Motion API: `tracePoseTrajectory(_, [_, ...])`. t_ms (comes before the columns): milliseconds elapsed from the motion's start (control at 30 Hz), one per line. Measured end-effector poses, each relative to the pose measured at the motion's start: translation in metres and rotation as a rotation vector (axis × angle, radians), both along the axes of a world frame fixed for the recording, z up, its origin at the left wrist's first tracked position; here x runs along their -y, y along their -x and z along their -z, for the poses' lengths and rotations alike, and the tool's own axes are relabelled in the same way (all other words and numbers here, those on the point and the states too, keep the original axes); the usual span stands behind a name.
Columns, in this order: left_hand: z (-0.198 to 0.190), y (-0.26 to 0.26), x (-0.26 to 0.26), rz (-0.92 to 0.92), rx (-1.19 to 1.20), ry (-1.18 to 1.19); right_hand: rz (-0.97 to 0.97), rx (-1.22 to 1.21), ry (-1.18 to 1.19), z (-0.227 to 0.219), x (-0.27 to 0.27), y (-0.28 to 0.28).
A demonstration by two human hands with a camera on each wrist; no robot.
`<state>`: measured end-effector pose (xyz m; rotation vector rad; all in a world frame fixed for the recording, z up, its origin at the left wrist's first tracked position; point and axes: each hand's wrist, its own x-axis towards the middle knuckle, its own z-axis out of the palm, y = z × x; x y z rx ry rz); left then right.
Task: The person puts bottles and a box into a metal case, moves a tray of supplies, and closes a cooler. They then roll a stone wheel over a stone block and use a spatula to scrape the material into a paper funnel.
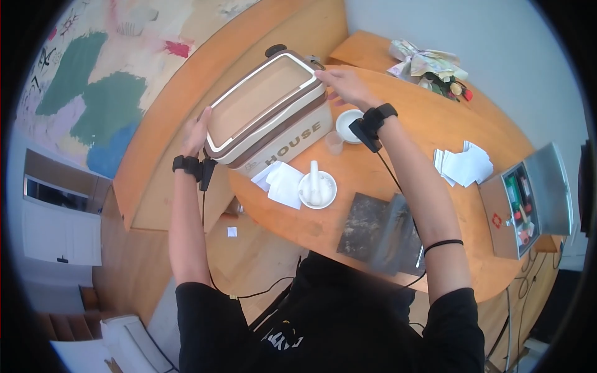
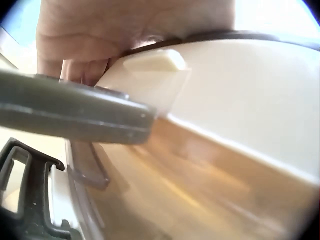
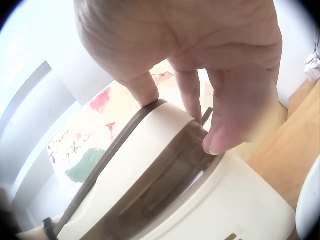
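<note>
A cream-and-brown storage box (image 1: 297, 142) with HOUSE lettering sits at the table's far left edge, tilted across the head view. Its lid (image 1: 264, 96) has a clear window and lies over the body. At the near left end, my left hand (image 1: 196, 132) grips the lid, its fingers wrapped past the edge and partly hidden in the left wrist view. My right hand (image 1: 348, 87) holds the opposite end. In the right wrist view the thumb (image 3: 232, 130) presses the brown translucent side (image 3: 170, 175), while the other fingers reach over the rim.
Close by stand a clear cup (image 1: 334, 143), a white dish (image 1: 349, 118), white paper (image 1: 286, 189) and a mortar (image 1: 333, 194) with a pestle (image 1: 314, 174). Dark boards (image 1: 364, 224) lie at the near edge. Farther right are paper sheets (image 1: 466, 165), an open first-aid box (image 1: 497, 214) and wrapped flowers (image 1: 429, 62).
</note>
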<state>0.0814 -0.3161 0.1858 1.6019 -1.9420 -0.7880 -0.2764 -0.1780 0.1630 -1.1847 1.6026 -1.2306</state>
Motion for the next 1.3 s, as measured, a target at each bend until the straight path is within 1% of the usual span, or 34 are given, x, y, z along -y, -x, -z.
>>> tracePoseTrajectory(33, [0.003,-0.002,0.006,-0.006,-0.001,-0.001,-0.006,-0.001,-0.001,-0.001,0.002,0.001])
tracePoseTrajectory(100, [0.017,-0.008,0.020,0.002,-0.132,-0.030,0.007,-0.029,-0.023,-0.002,0.005,0.001])
tracePoseTrajectory(167, [0.022,-0.004,0.019,-0.050,-0.167,-0.022,-0.001,-0.030,-0.025,-0.004,0.001,0.000])
tracePoseTrajectory(233, [0.024,-0.005,0.018,-0.109,-0.057,0.080,-0.009,-0.033,-0.018,-0.006,-0.002,-0.004])
tracePoseTrajectory(300, [0.026,-0.009,0.019,-0.118,-0.068,0.112,0.047,-0.001,-0.031,-0.005,-0.004,-0.010])
tracePoseTrajectory(367, [0.023,-0.003,0.006,-0.189,-0.034,0.166,0.070,-0.022,-0.036,-0.007,-0.005,-0.014])
tracePoseTrajectory(433, [0.022,-0.005,0.004,-0.180,-0.065,0.194,0.082,-0.078,-0.061,-0.012,-0.009,-0.014])
tracePoseTrajectory(500, [0.012,-0.003,-0.006,-0.150,-0.023,0.139,0.065,-0.108,-0.079,-0.012,-0.010,-0.010])
tracePoseTrajectory(533, [0.004,-0.002,-0.018,-0.149,-0.044,0.089,0.061,-0.132,-0.101,-0.014,-0.012,-0.010])
tracePoseTrajectory(567, [0.003,-0.006,-0.023,-0.160,-0.048,0.091,0.051,-0.137,-0.099,-0.016,-0.013,-0.011])
tracePoseTrajectory(667, [-0.003,-0.015,-0.036,-0.052,-0.084,-0.027,0.074,-0.153,-0.107,-0.015,-0.018,-0.017])
tracePoseTrajectory(800, [-0.004,-0.019,-0.055,-0.042,-0.120,-0.028,0.064,-0.180,-0.110,-0.018,-0.021,-0.029])
tracePoseTrajectory(867, [-0.001,-0.021,-0.058,-0.023,-0.176,-0.036,0.099,-0.149,-0.110,-0.017,-0.020,-0.031])
tracePoseTrajectory(967, [0.006,-0.018,-0.053,-0.033,-0.229,-0.076,0.098,-0.162,-0.130,-0.019,-0.018,-0.029])
tracePoseTrajectory(1100, [0.007,-0.023,-0.049,-0.025,-0.238,-0.089,0.130,-0.174,-0.145,-0.025,-0.022,-0.035])
tracePoseTrajectory(1167, [0.007,-0.030,-0.045,-0.008,-0.119,-0.075,0.113,-0.276,-0.223,-0.029,-0.026,-0.031])
tracePoseTrajectory(1200, [0.010,-0.034,-0.048,-0.026,-0.140,0.001,0.136,-0.277,-0.226,-0.027,-0.028,-0.025])
tracePoseTrajectory(1233, [0.014,-0.038,-0.053,-0.042,-0.163,0.075,0.122,-0.414,-0.148,-0.021,-0.029,-0.018])
tracePoseTrajectory(1267, [0.021,-0.047,-0.052,-0.079,-0.120,0.227,0.106,-0.551,-0.072,-0.017,-0.033,-0.012])
tracePoseTrajectory(1300, [0.029,-0.052,-0.054,-0.118,-0.076,0.379,0.127,-0.552,-0.081,-0.023,-0.046,-0.008])
